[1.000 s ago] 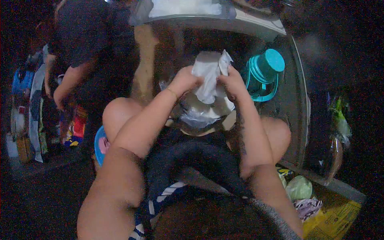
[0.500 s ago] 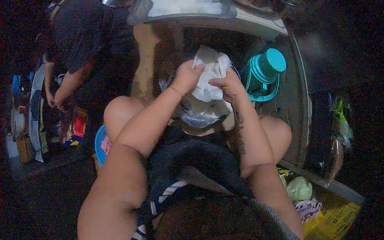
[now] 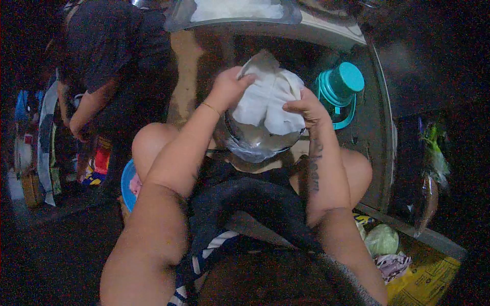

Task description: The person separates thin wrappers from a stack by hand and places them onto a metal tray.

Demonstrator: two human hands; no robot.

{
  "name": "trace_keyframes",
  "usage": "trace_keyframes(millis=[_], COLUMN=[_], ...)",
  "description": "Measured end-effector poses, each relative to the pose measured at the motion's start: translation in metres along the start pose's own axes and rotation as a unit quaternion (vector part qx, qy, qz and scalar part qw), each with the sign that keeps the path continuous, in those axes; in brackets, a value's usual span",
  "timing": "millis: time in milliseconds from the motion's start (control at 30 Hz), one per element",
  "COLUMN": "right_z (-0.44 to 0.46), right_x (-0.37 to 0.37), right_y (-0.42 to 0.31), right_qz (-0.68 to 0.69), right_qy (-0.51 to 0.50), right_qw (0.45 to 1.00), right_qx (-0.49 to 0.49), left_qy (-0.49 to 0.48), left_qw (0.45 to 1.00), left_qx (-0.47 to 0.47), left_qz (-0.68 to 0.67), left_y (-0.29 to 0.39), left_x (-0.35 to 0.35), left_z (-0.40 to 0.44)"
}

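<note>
A thin white sheet (image 3: 270, 94), soft like cloth or paper, hangs spread between my two hands. My left hand (image 3: 227, 91) pinches its left edge between thumb and fingers. At the right edge, my right hand (image 3: 311, 109) grips it with the thumb on top. Beneath the sheet is a shiny metal bowl (image 3: 255, 135) between my knees, with clear plastic (image 3: 252, 152) at its near side. The sheet hides most of the bowl's inside.
A tray (image 3: 173, 19) holding white material (image 3: 237, 9) stands at the far side. Right of my hands are a turquoise dipper (image 3: 349, 77) and bucket (image 3: 326, 94). A blue basin (image 3: 126, 188) sits by my left knee. Another person (image 3: 107, 46) bends at left. A cabbage (image 3: 382, 240) lies lower right.
My hands have moved apart, left hand leftward and right hand rightward. The white sheet, bunched before, is now spread wider over the bowl.
</note>
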State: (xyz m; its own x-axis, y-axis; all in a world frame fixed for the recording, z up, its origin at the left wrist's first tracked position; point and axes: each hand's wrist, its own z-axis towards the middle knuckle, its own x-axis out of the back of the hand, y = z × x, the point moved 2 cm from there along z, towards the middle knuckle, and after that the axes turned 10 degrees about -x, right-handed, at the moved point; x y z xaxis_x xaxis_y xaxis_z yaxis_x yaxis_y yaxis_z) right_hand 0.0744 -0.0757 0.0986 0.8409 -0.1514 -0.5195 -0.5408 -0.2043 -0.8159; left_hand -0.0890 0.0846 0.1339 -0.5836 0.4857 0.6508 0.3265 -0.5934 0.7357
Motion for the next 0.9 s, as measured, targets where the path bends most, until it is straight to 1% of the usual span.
trace_keyframes(millis=[33, 67, 133, 167, 267, 300, 400, 433, 533, 633, 700, 733, 833, 900], right_z=[-0.001, -0.001, -0.003, -0.005, -0.011, -0.007, -0.005, -0.005, -0.003, -0.014, -0.015, -0.015, -0.015, -0.017], right_x=[0.004, 0.011, 0.019, 0.022, 0.025, 0.035, 0.051, 0.055, 0.065, 0.060, 0.067, 0.069, 0.076, 0.077], right_y=[0.000, 0.001, 0.002, 0.001, -0.003, 0.000, 0.007, 0.009, 0.012, 0.001, 0.002, 0.001, 0.000, 0.000], right_qz=[0.001, -0.027, -0.083, -0.090, -0.128, -0.151, -0.206, -0.222, -0.325, -0.375, -0.450, -0.489, -0.473, -0.514], right_qy=[-0.008, 0.001, 0.018, 0.022, 0.033, 0.033, 0.020, 0.014, 0.038, 0.100, 0.106, 0.108, 0.162, 0.159], right_qw=[1.000, 1.000, 0.996, 0.996, 0.990, 0.986, 0.974, 0.970, 0.935, 0.905, 0.873, 0.854, 0.835, 0.809], right_qx=[-0.006, -0.004, 0.000, -0.014, -0.053, -0.064, -0.088, -0.094, -0.138, -0.177, -0.155, -0.142, -0.232, -0.236], left_qy=[-0.001, -0.002, -0.038, -0.056, -0.097, -0.122, -0.136, -0.143, -0.163, -0.174, -0.172, -0.171, -0.183, -0.203], left_qw=[1.000, 0.999, 0.999, 0.996, 0.994, 0.991, 0.990, 0.988, 0.985, 0.983, 0.983, 0.983, 0.975, 0.965], left_qx=[0.000, 0.001, -0.003, -0.005, -0.023, 0.019, -0.021, -0.019, -0.010, -0.007, -0.021, -0.007, 0.027, 0.035], left_qz=[-0.021, -0.042, 0.030, 0.066, 0.035, 0.053, 0.041, 0.048, 0.060, 0.056, 0.052, 0.068, 0.121, 0.161], left_y=[-0.008, -0.017, -0.010, -0.005, -0.003, -0.003, -0.012, -0.012, -0.010, -0.015, -0.023, -0.025, -0.034, -0.050], left_x=[0.000, 0.001, 0.015, 0.023, 0.038, 0.043, 0.052, 0.054, 0.059, 0.062, 0.064, 0.068, 0.080, 0.087], left_z=[0.003, 0.004, 0.006, 0.006, 0.007, 0.008, 0.008, 0.007, 0.005, 0.005, 0.006, 0.005, 0.007, 0.013])
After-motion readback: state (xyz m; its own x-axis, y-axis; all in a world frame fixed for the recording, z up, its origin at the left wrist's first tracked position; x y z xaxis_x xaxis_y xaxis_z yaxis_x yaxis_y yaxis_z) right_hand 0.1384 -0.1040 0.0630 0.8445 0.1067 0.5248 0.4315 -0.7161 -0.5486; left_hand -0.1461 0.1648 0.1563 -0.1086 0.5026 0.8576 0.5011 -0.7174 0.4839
